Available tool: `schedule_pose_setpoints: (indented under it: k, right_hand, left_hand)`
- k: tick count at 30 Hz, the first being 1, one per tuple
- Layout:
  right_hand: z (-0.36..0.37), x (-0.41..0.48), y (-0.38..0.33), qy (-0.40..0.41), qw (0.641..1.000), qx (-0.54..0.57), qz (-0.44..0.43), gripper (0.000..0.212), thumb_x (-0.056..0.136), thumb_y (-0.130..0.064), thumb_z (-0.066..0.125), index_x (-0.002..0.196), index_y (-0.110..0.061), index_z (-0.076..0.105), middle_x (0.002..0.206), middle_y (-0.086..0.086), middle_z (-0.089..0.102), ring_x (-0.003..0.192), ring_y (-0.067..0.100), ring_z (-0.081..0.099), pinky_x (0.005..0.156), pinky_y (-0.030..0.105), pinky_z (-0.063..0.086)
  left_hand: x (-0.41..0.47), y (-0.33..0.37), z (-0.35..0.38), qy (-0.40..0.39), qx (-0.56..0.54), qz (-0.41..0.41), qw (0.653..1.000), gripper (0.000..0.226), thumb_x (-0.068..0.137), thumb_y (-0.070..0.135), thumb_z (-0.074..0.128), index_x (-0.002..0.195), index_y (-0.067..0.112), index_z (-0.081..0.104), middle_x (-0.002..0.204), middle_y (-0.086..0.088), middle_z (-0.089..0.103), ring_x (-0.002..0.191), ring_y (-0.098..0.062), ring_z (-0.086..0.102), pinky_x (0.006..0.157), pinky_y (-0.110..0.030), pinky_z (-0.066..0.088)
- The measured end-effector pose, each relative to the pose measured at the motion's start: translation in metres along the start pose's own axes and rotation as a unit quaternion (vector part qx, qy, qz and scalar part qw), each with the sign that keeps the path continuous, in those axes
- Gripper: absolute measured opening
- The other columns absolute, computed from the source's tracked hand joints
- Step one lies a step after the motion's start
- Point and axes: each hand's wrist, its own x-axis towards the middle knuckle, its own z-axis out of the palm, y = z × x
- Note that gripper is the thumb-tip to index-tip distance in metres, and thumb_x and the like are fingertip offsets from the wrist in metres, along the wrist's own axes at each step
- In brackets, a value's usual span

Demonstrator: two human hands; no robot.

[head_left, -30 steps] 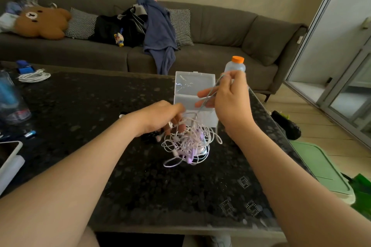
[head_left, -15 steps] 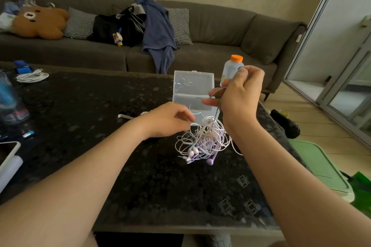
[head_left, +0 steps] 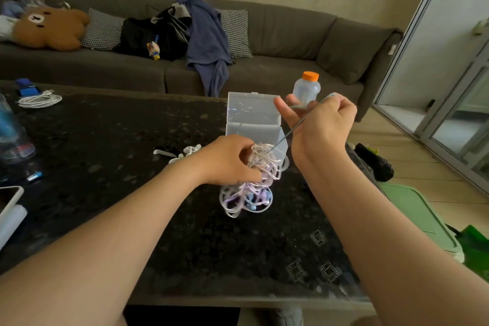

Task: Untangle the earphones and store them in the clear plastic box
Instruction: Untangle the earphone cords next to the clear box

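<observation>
Head view, looking down the person's two forearms at a dark speckled table [head_left: 105,140]. The left grip [head_left: 227,161] is curled round the top of the tangled earphones [head_left: 246,194], fingers bunched into the white and lilac loops. The rest of the knot hangs below that grip, either touching the table or just off it, can't really tell which. The right grip [head_left: 322,127] is up and to the right of the left one, fingers curled in, pinching a single grey-blue cord [head_left: 289,133] near the fingertips. That cord runs taut on a slant back down into the knot. The clear plastic box [head_left: 254,114] sits right behind both grips, with its lid flipped up and open. A bottle with an orange cap [head_left: 307,86] stands just beyond the right grip. Some loose white earphone bits [head_left: 185,152] lie on the table just left of the left grip. Way off to the left there's a coiled white cable [head_left: 39,99].
</observation>
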Motion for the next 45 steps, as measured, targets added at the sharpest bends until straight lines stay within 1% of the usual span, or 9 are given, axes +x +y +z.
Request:
schedule_pose_setpoints:
  k: [7,10,15,19,25,31,35,40,45]
  right_hand:
    - [-0.018,0.014,0.009,0.041,0.925,-0.33,-0.184,0.023,0.109,-0.009,0.037,0.123,-0.023,0.05,0.099,-0.004,0.056,0.079,0.01,0.062,0.069,0.035,0.061]
    - [-0.025,0.019,0.012,-0.064,0.834,-0.488,-0.251,0.035,0.103,0.001,0.04,0.104,-0.02,0.067,0.085,-0.003,0.063,0.071,0.01,0.06,0.066,0.035,0.056]
    - [-0.031,0.022,0.027,-0.216,0.705,-0.656,-0.163,0.03,0.087,-0.034,0.058,0.081,-0.013,0.078,0.077,0.007,0.073,0.07,0.025,0.068,0.068,0.047,0.064]
    - [-0.044,0.03,0.04,-0.328,0.557,-0.747,-0.154,0.015,0.085,-0.027,0.071,0.089,-0.018,0.082,0.095,-0.002,0.074,0.095,0.019,0.068,0.076,0.017,0.051]
    - [-0.042,0.038,0.043,-0.299,0.519,-0.776,-0.195,0.016,0.097,-0.046,0.071,0.105,-0.036,0.08,0.101,-0.006,0.061,0.107,0.024,0.043,0.093,0.042,0.032]
    - [-0.045,0.035,0.041,-0.252,0.492,-0.809,-0.202,0.02,0.099,-0.049,0.064,0.104,-0.036,0.078,0.111,-0.005,0.06,0.121,0.029,0.034,0.101,0.05,0.023]
    - [-0.041,0.033,0.041,-0.209,0.552,-0.769,-0.247,0.015,0.097,-0.032,0.068,0.098,-0.03,0.082,0.096,-0.004,0.064,0.116,0.029,0.044,0.102,0.045,0.026]
    - [-0.036,0.031,0.037,-0.204,0.77,-0.592,-0.125,0.016,0.102,-0.015,0.064,0.094,-0.011,0.077,0.083,0.003,0.075,0.068,0.015,0.067,0.052,0.009,0.046]
    - [-0.032,0.026,0.04,-0.221,0.847,-0.481,-0.051,0.015,0.11,-0.022,0.053,0.109,-0.012,0.065,0.096,0.004,0.078,0.09,0.023,0.076,0.086,0.039,0.065]
  left_hand:
    - [-0.006,-0.013,-0.009,0.023,0.077,-0.048,0.996,0.033,0.081,0.035,0.084,0.096,0.036,0.054,0.101,0.006,0.059,0.083,-0.014,0.06,0.069,-0.032,0.049]
    - [-0.006,-0.018,-0.013,0.05,0.134,-0.076,0.987,0.028,0.082,0.044,0.083,0.099,0.037,0.062,0.104,0.009,0.063,0.09,-0.013,0.062,0.076,-0.037,0.054]
    - [-0.009,-0.013,-0.021,0.118,0.212,-0.088,0.966,0.034,0.081,0.052,0.085,0.081,0.028,0.062,0.085,0.005,0.067,0.078,-0.013,0.061,0.066,-0.035,0.047]
    - [-0.012,-0.016,-0.024,0.126,0.225,-0.062,0.964,0.045,0.077,0.062,0.085,0.082,0.028,0.056,0.083,0.009,0.063,0.08,-0.014,0.06,0.07,-0.036,0.042]
    - [-0.017,-0.033,-0.027,-0.003,0.139,-0.062,0.988,0.053,0.069,0.055,0.094,0.105,0.042,0.056,0.121,0.017,0.059,0.118,-0.017,0.055,0.107,-0.054,0.044]
    - [-0.015,-0.042,-0.028,-0.048,0.094,-0.098,0.99,0.052,0.085,0.082,0.056,0.098,0.034,0.069,0.09,0.009,0.073,0.076,-0.014,0.064,0.072,-0.037,0.053]
    - [-0.014,-0.046,-0.026,-0.06,0.079,-0.128,0.987,0.084,0.09,0.089,0.028,0.085,0.02,0.076,0.071,-0.002,0.065,0.067,-0.017,0.059,0.072,-0.035,0.049]
    - [-0.012,-0.047,-0.029,-0.037,-0.011,-0.216,0.976,0.122,0.069,0.108,0.017,0.126,0.018,0.075,0.131,-0.004,0.071,0.121,-0.023,0.063,0.113,-0.045,0.044]
    - [-0.015,-0.047,-0.034,-0.027,-0.085,-0.259,0.962,0.125,0.061,0.11,0.032,0.143,0.022,0.064,0.142,-0.008,0.064,0.118,-0.031,0.065,0.1,-0.05,0.057]
